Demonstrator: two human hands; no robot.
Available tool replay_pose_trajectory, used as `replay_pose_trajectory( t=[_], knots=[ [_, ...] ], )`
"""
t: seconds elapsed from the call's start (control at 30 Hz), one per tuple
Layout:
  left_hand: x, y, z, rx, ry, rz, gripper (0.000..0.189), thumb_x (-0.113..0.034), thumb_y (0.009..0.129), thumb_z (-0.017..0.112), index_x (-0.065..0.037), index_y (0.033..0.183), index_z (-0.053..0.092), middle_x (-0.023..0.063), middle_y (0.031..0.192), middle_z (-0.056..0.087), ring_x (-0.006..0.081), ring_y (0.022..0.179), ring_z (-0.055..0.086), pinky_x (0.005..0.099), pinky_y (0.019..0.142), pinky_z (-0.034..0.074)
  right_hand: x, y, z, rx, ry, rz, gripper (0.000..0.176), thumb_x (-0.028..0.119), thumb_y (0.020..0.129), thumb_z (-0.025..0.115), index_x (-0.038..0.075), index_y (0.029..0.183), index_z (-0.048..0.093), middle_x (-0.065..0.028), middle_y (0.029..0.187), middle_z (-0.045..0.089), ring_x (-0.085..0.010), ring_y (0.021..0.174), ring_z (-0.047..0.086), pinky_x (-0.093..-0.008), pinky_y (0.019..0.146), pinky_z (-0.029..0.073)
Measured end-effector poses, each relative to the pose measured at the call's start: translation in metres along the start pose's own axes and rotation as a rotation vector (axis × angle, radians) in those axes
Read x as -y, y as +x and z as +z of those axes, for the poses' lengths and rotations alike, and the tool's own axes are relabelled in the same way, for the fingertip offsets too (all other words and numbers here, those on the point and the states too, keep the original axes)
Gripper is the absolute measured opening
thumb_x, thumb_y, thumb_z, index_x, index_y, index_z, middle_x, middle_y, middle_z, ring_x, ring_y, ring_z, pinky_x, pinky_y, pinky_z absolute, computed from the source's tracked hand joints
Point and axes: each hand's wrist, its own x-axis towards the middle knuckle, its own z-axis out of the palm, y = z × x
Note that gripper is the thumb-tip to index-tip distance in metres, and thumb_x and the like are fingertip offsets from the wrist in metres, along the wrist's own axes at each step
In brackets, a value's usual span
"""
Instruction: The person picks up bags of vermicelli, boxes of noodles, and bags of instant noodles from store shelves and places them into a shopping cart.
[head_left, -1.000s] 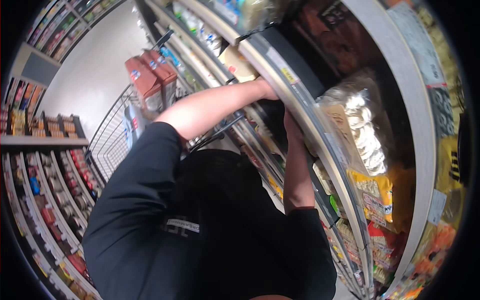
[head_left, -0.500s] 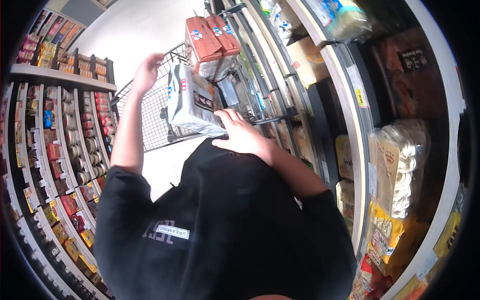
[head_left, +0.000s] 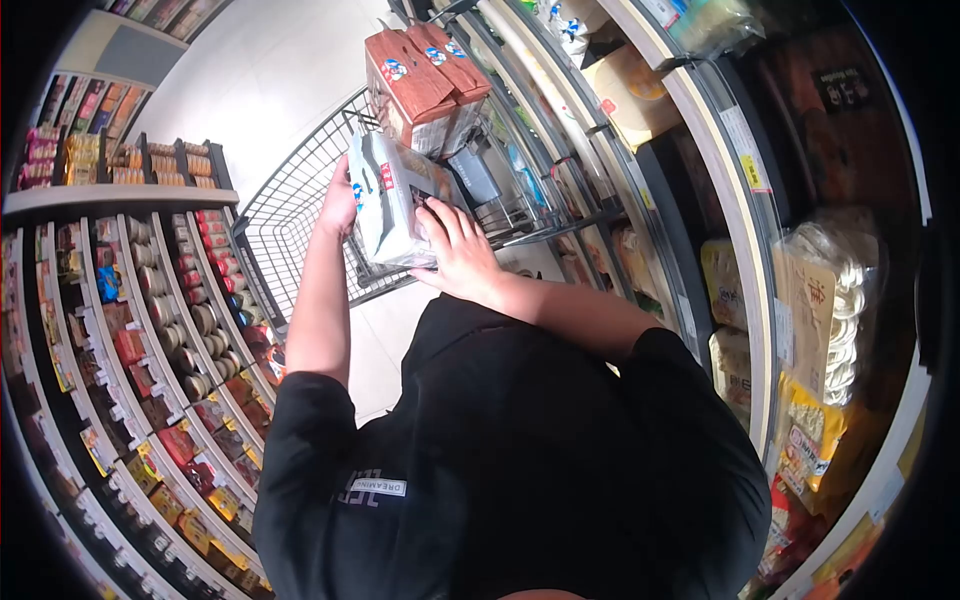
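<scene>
A white and clear plastic-wrapped package (head_left: 385,205) with a red label is held between my two hands at the near end of the shopping cart. My left hand (head_left: 340,198) grips its left side, the fingertips partly hidden behind it. My right hand (head_left: 458,248) lies against its right and near side, fingers curled over the printed face and thumb under the lower edge. Just beyond stand brown-topped packages (head_left: 420,75) with blue and white logos, inside the cart (head_left: 290,215). A dark grey box (head_left: 474,175) lies beside them.
Shelves (head_left: 735,180) run close along my right, stocked with bagged goods such as a pack of pale coiled food (head_left: 845,320). On the left, another shelf unit (head_left: 110,198) holds rows of cans and packets. Pale floor (head_left: 255,85) shows beyond the cart.
My left hand has come down from the air above the cart onto the package's left side. My right hand has stayed on the package, its fingers now further over the face. The view has shifted slightly.
</scene>
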Motion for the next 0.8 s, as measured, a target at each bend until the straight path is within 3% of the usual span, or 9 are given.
replay_pose_trajectory(
  t=[0.1,0.23,0.3,0.33,0.43,0.53,0.63,0.73,0.8],
  knots=[
    [0.001,-0.006,0.011,-0.071,0.060,0.110,0.062,0.007,0.084,0.070,-0.002,0.142,0.051,0.0139,0.131,0.062,0.0209,0.114,0.064,0.0345,0.092,0.056,-0.008,-0.008,0.007,-0.058,0.120,0.028,0.098,0.033,0.074,0.086,0.006,0.153,0.035,-0.0191,0.155,0.036,-0.0411,0.141,0.039,-0.0546,0.114,0.039],
    [-0.027,-0.047,0.044,-0.166,-0.004,0.219,0.068,0.012,0.082,0.066,0.000,0.145,0.046,0.0143,0.133,0.061,0.0234,0.118,0.062,0.0344,0.096,0.054,-0.010,-0.023,-0.015,-0.178,0.196,-0.054,0.095,0.030,0.073,0.084,0.003,0.151,0.037,-0.0186,0.153,0.043,-0.0399,0.133,0.051,-0.0509,0.108,0.047],
    [-0.046,-0.072,0.050,-0.283,0.185,0.136,0.069,0.017,0.082,0.059,0.000,0.147,0.043,0.0163,0.138,0.058,0.0246,0.122,0.061,0.0354,0.099,0.053,-0.008,-0.027,-0.033,-0.236,0.197,-0.115,0.095,0.027,0.069,0.084,0.001,0.148,0.039,-0.0191,0.150,0.048,-0.0401,0.128,0.055,-0.0496,0.108,0.048],
    [-0.052,-0.083,0.056,-0.279,0.135,0.199,0.070,0.020,0.081,0.053,0.000,0.147,0.042,0.0198,0.143,0.055,0.0261,0.130,0.057,0.0365,0.104,0.050,-0.008,-0.031,-0.042,-0.231,0.215,-0.141,0.096,0.026,0.068,0.086,-0.001,0.147,0.039,-0.0213,0.149,0.048,-0.0411,0.129,0.056,-0.0499,0.108,0.048],
    [-0.075,-0.110,0.079,-0.193,0.033,0.230,0.077,0.021,0.080,0.051,-0.002,0.152,0.035,0.0204,0.147,0.051,0.0285,0.138,0.049,0.0382,0.113,0.042,-0.004,-0.042,-0.075,-0.246,0.245,-0.169,0.098,0.024,0.067,0.087,-0.001,0.147,0.037,-0.0217,0.149,0.050,-0.0400,0.132,0.055,-0.0484,0.110,0.047],
    [-0.093,-0.123,0.103,0.022,0.045,0.241,0.080,0.019,0.084,0.052,0.001,0.157,0.024,0.0191,0.157,0.041,0.0307,0.145,0.042,0.0416,0.117,0.039,0.004,-0.067,-0.115,-0.175,0.289,0.057,0.095,0.024,0.069,0.086,-0.001,0.147,0.038,-0.0211,0.149,0.049,-0.0391,0.134,0.053,-0.0480,0.112,0.045],
    [-0.104,-0.124,0.138,0.134,-0.013,0.307,0.079,0.018,0.080,0.059,-0.003,0.152,0.033,0.0174,0.148,0.049,0.0273,0.140,0.047,0.0410,0.117,0.037,-0.005,-0.096,-0.129,-0.381,0.294,-0.009,0.097,0.027,0.067,0.089,0.000,0.146,0.039,-0.0208,0.148,0.052,-0.0380,0.133,0.056,-0.0458,0.111,0.047],
    [-0.118,-0.124,0.183,0.300,0.026,0.409,0.076,0.007,0.086,0.071,-0.003,0.151,0.033,0.0135,0.144,0.052,0.0252,0.136,0.050,0.0415,0.115,0.039,0.007,-0.120,-0.167,-0.358,0.179,0.110,0.097,0.025,0.066,0.092,0.003,0.145,0.041,-0.0227,0.146,0.053,-0.0386,0.133,0.056,-0.0470,0.111,0.047],
    [-0.125,-0.121,0.215,0.396,0.006,0.491,0.074,0.002,0.086,0.075,-0.003,0.149,0.035,0.0119,0.140,0.053,0.0224,0.133,0.051,0.0399,0.113,0.041,-0.001,-0.135,-0.178,-0.563,0.126,0.010,0.092,0.024,0.067,0.093,0.005,0.143,0.045,-0.0240,0.144,0.052,-0.0400,0.133,0.055,-0.0487,0.111,0.046]
  ],
)
